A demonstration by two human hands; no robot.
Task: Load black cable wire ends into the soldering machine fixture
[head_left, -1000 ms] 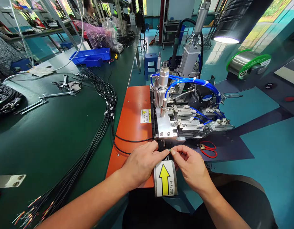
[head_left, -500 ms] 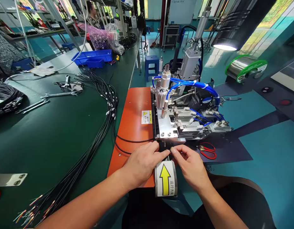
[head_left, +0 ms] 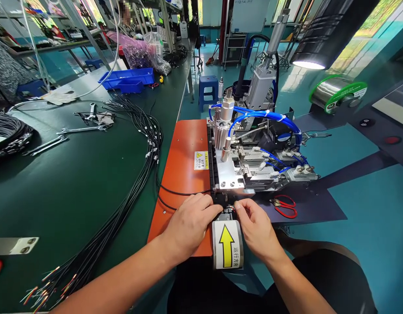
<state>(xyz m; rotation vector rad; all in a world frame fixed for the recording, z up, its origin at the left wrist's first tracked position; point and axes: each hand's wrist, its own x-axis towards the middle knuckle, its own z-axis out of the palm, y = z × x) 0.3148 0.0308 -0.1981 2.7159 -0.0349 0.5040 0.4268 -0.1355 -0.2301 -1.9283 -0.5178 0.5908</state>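
Observation:
My left hand (head_left: 193,222) lies over the orange plate (head_left: 184,152) at the front of the machine, its fingers closed round a black cable (head_left: 167,204) that runs in from the left. Its thumb and fingertips touch the dark track of the machine. Just to the right, my right hand (head_left: 256,229) pinches the small wire ends (head_left: 232,208) of the cable between thumb and forefinger. Below both hands is a rounded end cover with a yellow arrow (head_left: 225,246). Behind them stands the machine (head_left: 230,174) with metal cylinders and blue air tubes.
A long bundle of black cables (head_left: 122,205) with stripped ends lies on the green table. Red-handled scissors (head_left: 284,206) rest right of the machine. A solder spool (head_left: 337,92) and a lit lamp (head_left: 309,61) are at upper right. Wrenches (head_left: 83,129) and a blue bin (head_left: 127,80) lie farther left.
My left hand has drawn back slightly to the left, its thumb now apart from my right fingertips. The right hand stays pinched at nearly the same spot, and the wire ends show more clearly.

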